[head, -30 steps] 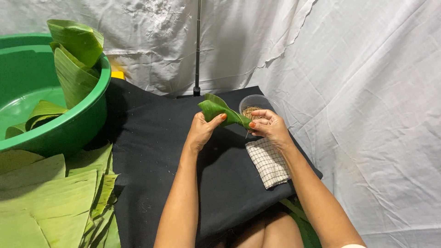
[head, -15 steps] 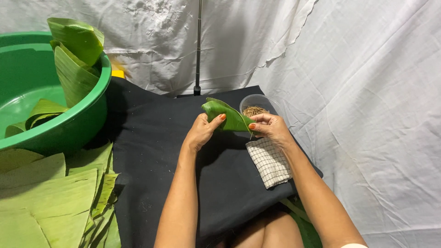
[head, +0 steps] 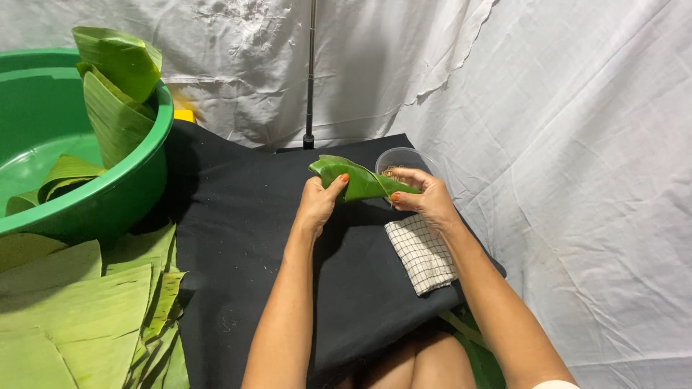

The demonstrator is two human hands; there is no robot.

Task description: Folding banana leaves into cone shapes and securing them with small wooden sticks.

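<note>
Since the earlier frame, the folded banana leaf (head: 358,180) has been flattened from an upward tilt, so its long axis is now laid nearly level across the frame's centre, broad end upper left, narrow tip pointing right. It is pinched closed by the left hand (head: 319,202) and right hand (head: 425,196), above the black cloth (head: 238,238). A folding step is judged under way; tucking the tip would call for a steady pinch.

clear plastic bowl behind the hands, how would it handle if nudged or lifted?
The small clear plastic bowl looks thin-walled, so probably light and easy to slide on the black cloth. Its wide round shape suggests it would not tip readily. The right hand hides part of it.
</note>
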